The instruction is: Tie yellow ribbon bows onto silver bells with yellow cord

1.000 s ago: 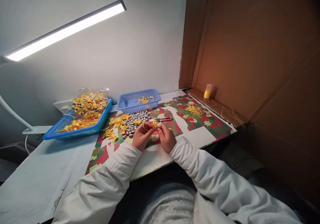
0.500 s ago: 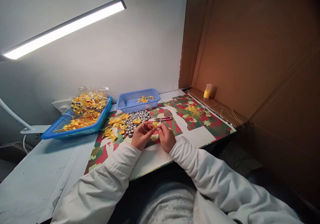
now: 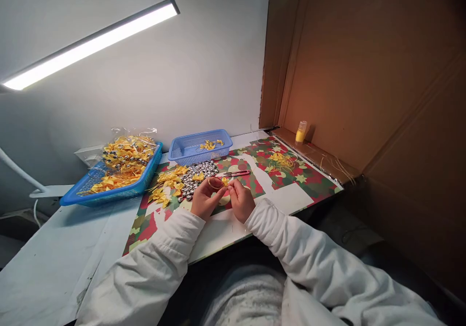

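Between my two hands is a small yellow ribbon bow (image 3: 225,181) with a thin cord looping out to the left. My left hand (image 3: 206,199) is closed, its fingers pinching the bow and cord from the left. Closed as well, my right hand (image 3: 241,201) pinches the bow from the right; the fingertips hide the exact grip. Just left of and behind my left hand lies a pile of silver bells (image 3: 192,176). Loose yellow bows (image 3: 165,186) spread to the left of the bells. Thread snips (image 3: 236,173) rest behind my hands.
A blue basket (image 3: 145,184) heaped with yellow bows and bells, some bagged, stands at the left. Behind the bells sits a second blue basket (image 3: 182,158) with a few bows. Yellow cords (image 3: 282,161) lie right, near a yellow-filled bottle (image 3: 301,133). Cardboard (image 3: 357,73) walls the right side.
Both hands stay in nearly the same place around the bow, with only slight finger movement. The whole view has shifted a little.
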`<state>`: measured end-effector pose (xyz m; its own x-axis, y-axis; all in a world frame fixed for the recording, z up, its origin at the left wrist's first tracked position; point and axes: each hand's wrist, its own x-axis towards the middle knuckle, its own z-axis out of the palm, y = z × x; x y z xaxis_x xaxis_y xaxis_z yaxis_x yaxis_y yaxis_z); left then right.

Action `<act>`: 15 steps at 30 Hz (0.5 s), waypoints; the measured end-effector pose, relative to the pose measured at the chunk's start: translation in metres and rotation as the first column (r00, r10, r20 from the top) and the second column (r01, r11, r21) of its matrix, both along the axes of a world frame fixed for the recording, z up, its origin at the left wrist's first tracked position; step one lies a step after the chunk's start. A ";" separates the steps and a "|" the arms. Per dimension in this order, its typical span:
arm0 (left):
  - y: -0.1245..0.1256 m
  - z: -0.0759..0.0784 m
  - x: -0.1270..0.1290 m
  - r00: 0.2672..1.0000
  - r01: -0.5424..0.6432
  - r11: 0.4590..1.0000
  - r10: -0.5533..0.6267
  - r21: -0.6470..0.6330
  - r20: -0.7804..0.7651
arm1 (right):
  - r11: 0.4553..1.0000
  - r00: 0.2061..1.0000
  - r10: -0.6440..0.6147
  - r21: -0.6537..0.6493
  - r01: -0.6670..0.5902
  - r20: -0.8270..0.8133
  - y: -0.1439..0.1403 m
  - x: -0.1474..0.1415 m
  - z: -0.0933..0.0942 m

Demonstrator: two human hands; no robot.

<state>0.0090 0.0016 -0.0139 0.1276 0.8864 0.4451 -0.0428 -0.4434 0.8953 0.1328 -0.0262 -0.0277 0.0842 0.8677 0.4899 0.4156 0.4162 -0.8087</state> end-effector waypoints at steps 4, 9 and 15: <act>0.000 -0.002 -0.001 0.999 -0.032 0.998 0.033 0.052 -0.026 | 1.000 1.000 -0.006 0.002 0.006 0.014 -0.001 0.000 0.000; 0.001 -0.006 -0.001 0.996 -0.072 0.993 0.077 0.096 -0.044 | 1.000 1.000 -0.011 0.009 0.011 0.025 -0.001 0.000 0.000; 0.000 -0.008 -0.001 0.988 -0.127 0.983 0.136 0.131 -0.066 | 1.000 1.000 -0.011 0.012 0.011 0.028 -0.001 -0.002 -0.001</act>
